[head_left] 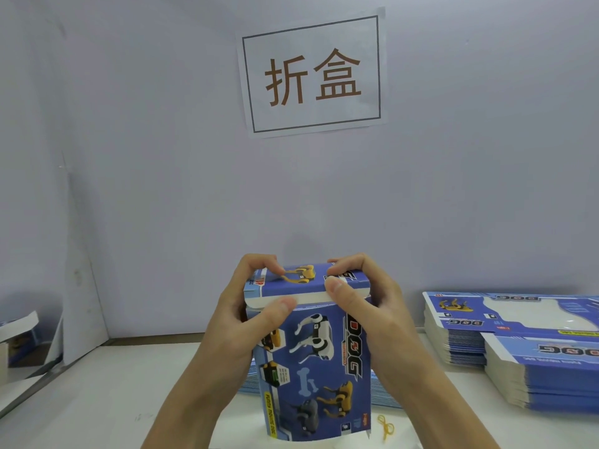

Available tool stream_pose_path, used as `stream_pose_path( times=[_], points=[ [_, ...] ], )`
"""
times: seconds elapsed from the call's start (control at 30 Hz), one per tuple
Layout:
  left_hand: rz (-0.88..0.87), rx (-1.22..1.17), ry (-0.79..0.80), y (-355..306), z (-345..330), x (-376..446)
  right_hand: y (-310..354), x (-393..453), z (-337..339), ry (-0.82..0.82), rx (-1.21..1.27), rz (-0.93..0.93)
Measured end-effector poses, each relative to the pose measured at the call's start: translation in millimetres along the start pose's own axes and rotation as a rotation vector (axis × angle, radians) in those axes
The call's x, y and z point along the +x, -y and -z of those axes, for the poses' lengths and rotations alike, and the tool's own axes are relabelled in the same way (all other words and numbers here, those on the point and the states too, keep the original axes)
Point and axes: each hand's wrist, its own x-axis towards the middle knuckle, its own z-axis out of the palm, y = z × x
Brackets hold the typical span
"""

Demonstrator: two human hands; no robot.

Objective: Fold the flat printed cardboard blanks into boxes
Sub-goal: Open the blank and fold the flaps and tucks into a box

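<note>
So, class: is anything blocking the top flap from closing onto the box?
Nothing visible does. Both the left hand and the right hand grip the box and press the top flap down.

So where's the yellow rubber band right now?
The yellow rubber band lies on the white table, bottom centre-right, beside the blue printed box.

i see a paper sign (312,72) with brown characters taped on the pale wall (162,157); a yellow rubber band (385,427) lies on the white table (97,400).
</note>
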Motion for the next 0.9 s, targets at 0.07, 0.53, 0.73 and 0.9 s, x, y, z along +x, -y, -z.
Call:
stream_pose_path(
  times=[0.07, 0.53, 0.73, 0.9],
  points=[
    [0.013, -0.003, -0.006, -2, 0, -1, 0, 0, 0, 0.0, -0.01, -0.003],
    [0.068, -0.017, 0.014, -9, 2, -4, 4, 2, 0, 0.0, 0.035, -0.071],
    [0.073, -0.014, 0.038, -7, 4, -4, 8, 3, 1, 0.004, 0.095, -0.167],
    [0.086, -0.014, 0.033, -7, 4, -3, 12, 3, 1, 0.013, 0.095, -0.223]
  ],
)
